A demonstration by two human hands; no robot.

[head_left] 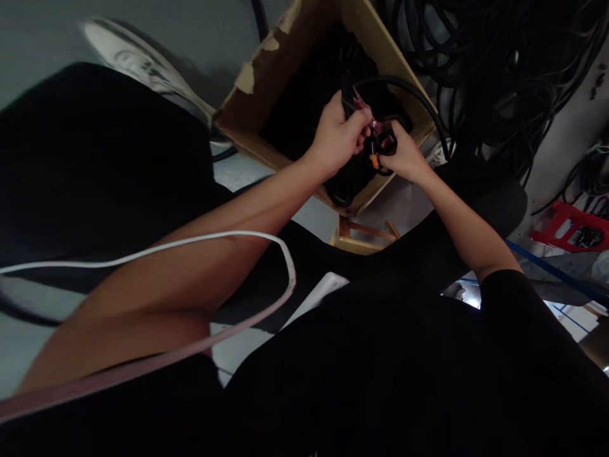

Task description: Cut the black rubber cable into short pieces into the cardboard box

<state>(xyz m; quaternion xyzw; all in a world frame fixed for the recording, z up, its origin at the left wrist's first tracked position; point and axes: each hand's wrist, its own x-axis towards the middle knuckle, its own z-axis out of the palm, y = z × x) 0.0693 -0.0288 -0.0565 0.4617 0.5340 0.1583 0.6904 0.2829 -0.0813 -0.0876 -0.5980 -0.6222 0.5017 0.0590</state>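
We hold a dark cable [349, 101] in our closed left hand [335, 136], probably to steady it; our right hand [404, 152] grips what seem to be scissors [374, 124] close beside; both are above the cardboard box [285, 66], placed perhaps for easy reach.

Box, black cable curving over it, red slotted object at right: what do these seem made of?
Box: probably cardboard; matte brown, pale torn patches. Black cable: likely rubber or plastic sheathing; smooth, dark, bending evenly. Red slotted object: perhaps moulded plastic; uniform colour, rounded cutouts.
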